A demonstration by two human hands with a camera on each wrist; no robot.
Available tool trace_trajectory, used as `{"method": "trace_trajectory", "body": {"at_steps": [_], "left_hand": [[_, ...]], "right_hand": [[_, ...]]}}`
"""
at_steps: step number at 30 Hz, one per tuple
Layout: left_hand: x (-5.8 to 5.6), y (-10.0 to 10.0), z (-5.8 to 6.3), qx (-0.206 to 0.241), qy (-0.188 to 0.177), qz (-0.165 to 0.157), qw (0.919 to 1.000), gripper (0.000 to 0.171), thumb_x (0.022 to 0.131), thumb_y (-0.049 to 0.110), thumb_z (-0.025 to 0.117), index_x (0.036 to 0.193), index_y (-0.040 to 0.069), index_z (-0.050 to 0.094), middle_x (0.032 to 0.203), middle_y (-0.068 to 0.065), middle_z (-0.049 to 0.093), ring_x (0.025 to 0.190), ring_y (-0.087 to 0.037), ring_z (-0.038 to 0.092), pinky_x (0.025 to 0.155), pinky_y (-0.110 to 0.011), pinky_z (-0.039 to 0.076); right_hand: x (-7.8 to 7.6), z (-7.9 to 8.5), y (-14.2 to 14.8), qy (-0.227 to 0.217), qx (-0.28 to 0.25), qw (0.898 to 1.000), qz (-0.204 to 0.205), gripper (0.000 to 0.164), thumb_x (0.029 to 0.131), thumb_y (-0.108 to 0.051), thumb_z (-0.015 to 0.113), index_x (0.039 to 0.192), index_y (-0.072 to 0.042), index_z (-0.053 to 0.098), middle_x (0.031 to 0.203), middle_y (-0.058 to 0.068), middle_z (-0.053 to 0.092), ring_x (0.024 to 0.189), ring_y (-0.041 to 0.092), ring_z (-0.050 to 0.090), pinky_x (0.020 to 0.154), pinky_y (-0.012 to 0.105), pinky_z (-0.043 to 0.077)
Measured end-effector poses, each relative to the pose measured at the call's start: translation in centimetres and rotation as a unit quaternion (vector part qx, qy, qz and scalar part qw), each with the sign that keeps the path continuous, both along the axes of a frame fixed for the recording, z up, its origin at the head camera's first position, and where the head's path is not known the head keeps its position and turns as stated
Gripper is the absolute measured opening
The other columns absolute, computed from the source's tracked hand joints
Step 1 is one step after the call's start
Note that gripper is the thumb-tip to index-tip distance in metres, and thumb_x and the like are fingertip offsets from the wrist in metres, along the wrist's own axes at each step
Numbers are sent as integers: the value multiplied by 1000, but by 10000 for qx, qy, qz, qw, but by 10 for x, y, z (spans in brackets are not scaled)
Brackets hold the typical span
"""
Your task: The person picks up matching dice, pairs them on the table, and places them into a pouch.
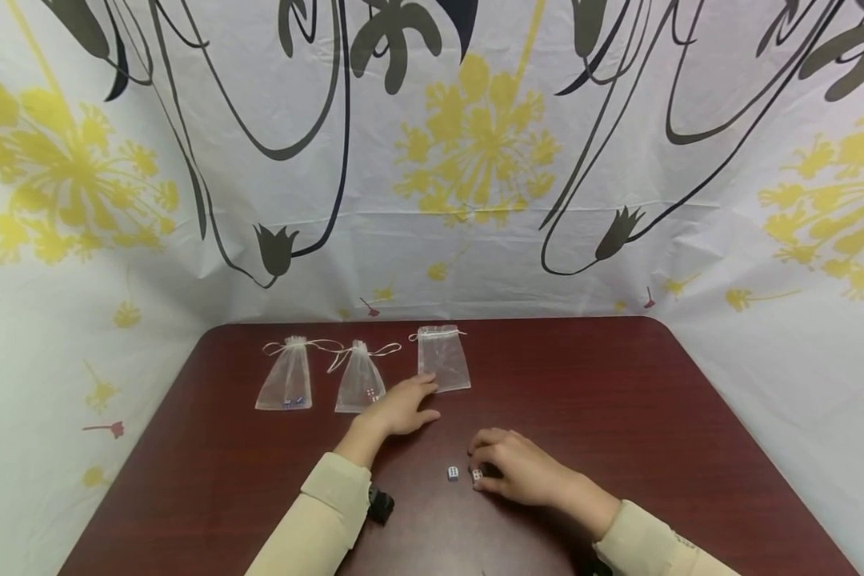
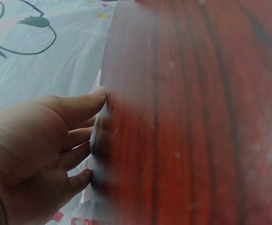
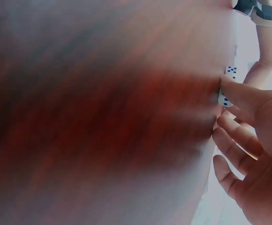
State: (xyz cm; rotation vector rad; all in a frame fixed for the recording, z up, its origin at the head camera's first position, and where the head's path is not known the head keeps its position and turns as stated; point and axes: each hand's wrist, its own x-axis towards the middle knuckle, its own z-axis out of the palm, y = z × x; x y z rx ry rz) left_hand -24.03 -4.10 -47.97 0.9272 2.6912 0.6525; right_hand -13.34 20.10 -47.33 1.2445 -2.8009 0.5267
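Note:
My left hand (image 1: pixel 399 406) reaches out with extended fingers, fingertips at the lower left corner of a flat sheer drawstring pouch (image 1: pixel 442 360). Thumb and fingertips come down at the table surface in the left wrist view. With thumb and index finger, my right hand (image 1: pixel 520 468) pinches a small white die (image 1: pixel 478 474) on the table. Its dark pips show beside the thumb in the right wrist view, where the other fingers are loosely bent. A second white die (image 1: pixel 453 474) lies just left of it.
Two more sheer pouches stand at the back left: one pouch (image 1: pixel 285 380) contains blue dice (image 1: pixel 295 402), the other pouch (image 1: pixel 358 380) red-and-white dice (image 1: pixel 372 394). A patterned curtain (image 1: pixel 432 264) hangs behind the dark red wooden table (image 1: pixel 583 384). A black device (image 1: pixel 381 506) sits at the left wrist.

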Motion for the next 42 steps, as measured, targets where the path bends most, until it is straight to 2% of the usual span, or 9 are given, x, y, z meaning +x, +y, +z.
{"method": "trace_trajectory", "body": {"at_steps": [10, 15, 18, 21, 26, 30, 36, 40, 42], "left_hand": [[1, 5, 5, -32, 80, -52, 9999, 55, 101, 30, 65, 145, 1, 52, 159, -14, 38, 148, -32, 33, 120, -45, 28], [-2, 8, 6, 355, 478, 58, 9982, 53, 99, 27, 67, 141, -4, 55, 151, -20, 47, 143, -36, 40, 118, -46, 31], [-8, 10, 7, 628, 792, 390, 9941, 50, 99, 25, 67, 138, -5, 57, 146, -22, 52, 138, -37, 46, 116, -47, 35], [-16, 13, 10, 714, 858, 860, 9900, 47, 100, 25, 66, 136, -3, 59, 141, -22, 56, 131, -37, 53, 110, -49, 42], [-29, 17, 17, 618, 506, 1626, 9835, 45, 101, 27, 63, 135, -4, 60, 131, -22, 63, 123, -40, 58, 104, -52, 46], [-36, 18, 20, 437, 303, 2113, 9760, 44, 101, 29, 63, 130, -5, 63, 123, -21, 67, 116, -41, 62, 100, -51, 49], [-45, 22, 18, 201, 267, 2558, 9661, 38, 100, 34, 63, 107, -3, 70, 107, -19, 71, 104, -39, 66, 93, -50, 53], [-51, 27, 17, 28, 149, 2744, 9615, 41, 99, 39, 65, 83, 2, 71, 90, -16, 71, 88, -36, 68, 79, -47, 57], [-53, 28, 15, -67, 25, 2918, 9565, 41, 97, 40, 66, 82, 3, 71, 92, -18, 72, 88, -36, 69, 78, -47, 57]], "right_hand": [[1, -3, 4, 170, -276, 9995, 9, 22, 87, -30, 82, 101, -15, 75, 108, -4, 65, 95, 9, 63, 81, 33, 55], [1, -2, 7, 135, -530, 9984, -160, 26, 88, -34, 81, 107, -16, 73, 106, -8, 64, 94, 7, 62, 81, 33, 54], [1, 2, 9, 58, -559, 9977, -381, 30, 88, -33, 80, 111, -15, 72, 110, -9, 64, 100, 10, 63, 85, 37, 55], [-1, 7, 12, -14, -601, 9964, -594, 34, 89, -32, 80, 116, -12, 71, 115, -6, 65, 107, 13, 64, 90, 41, 55], [-4, 17, 17, -35, -1030, 9919, -747, 44, 89, -25, 80, 126, -6, 66, 118, 3, 68, 111, 17, 64, 92, 43, 55], [-8, 24, 18, 34, -1476, 9862, -749, 43, 88, -20, 81, 127, -8, 64, 118, 5, 69, 110, 18, 65, 91, 44, 55], [-12, 30, 20, -24, -2008, 9750, -953, 41, 88, -20, 81, 125, -12, 65, 114, -3, 68, 103, 24, 67, 87, 42, 56], [-14, 35, 20, 26, -2282, 9685, -993, 40, 87, -18, 82, 123, -12, 66, 113, -7, 67, 99, 17, 67, 84, 39, 57], [-15, 38, 21, 106, -2361, 9662, -1025, 40, 86, -18, 83, 122, -12, 67, 112, -8, 67, 99, 13, 66, 83, 36, 57]]}}
